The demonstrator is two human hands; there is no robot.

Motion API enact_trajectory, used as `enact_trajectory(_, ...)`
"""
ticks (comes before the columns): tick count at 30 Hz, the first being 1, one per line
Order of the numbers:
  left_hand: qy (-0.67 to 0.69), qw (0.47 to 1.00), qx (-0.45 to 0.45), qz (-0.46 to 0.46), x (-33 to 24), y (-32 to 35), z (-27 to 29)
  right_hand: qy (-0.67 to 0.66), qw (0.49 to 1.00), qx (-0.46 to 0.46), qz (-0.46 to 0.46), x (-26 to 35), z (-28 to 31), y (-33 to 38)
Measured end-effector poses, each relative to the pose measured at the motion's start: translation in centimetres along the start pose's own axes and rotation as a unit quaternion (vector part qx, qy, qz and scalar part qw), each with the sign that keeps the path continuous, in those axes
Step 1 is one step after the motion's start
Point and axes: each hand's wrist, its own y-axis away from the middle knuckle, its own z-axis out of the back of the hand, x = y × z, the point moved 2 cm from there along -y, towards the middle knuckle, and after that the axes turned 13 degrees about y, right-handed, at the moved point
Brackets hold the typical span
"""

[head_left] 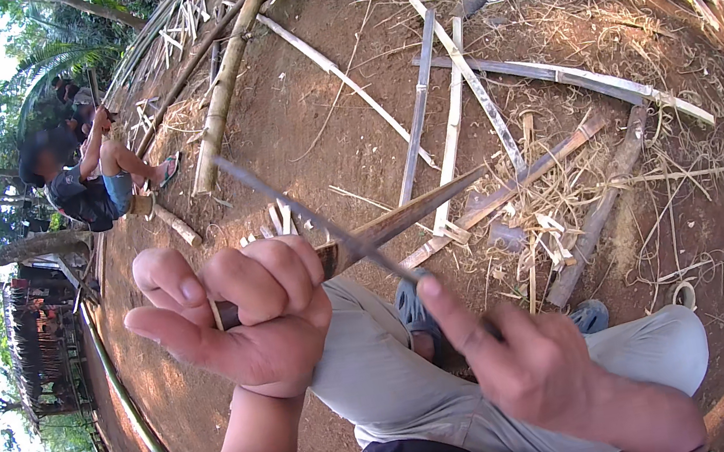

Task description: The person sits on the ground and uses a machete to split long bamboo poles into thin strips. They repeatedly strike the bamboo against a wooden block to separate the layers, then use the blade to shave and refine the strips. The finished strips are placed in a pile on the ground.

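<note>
My left hand is closed around a brown, tapered stick, of wood or bamboo, whose point reaches out to the right. A bit of its other end shows between the thumb and fingers. My right hand grips a long, thin grey knife, with the index finger stretched along it. The blade slants up to the left and crosses the stick near my left hand's knuckles. Whether blade and stick touch I cannot tell. The knife's handle is mostly hidden in my right hand.
Curled shavings and split bamboo strips litter the dirt ground ahead. A log lies to the right, a bamboo pole ahead left. My knees are below my hands. Another person sits far left.
</note>
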Motion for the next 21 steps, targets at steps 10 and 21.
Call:
enact_trajectory(10, -0.014, 0.997, 0.066, -0.023, 0.0, -0.6, 0.0, -0.076, 0.995, 0.006, -0.070, -1.5, -2.8, -0.5)
enact_trajectory(21, 0.009, 0.998, 0.059, -0.013, -0.3, -1.4, 1.9, -0.111, 0.971, 0.066, -0.203, -5.9, -8.2, 0.2)
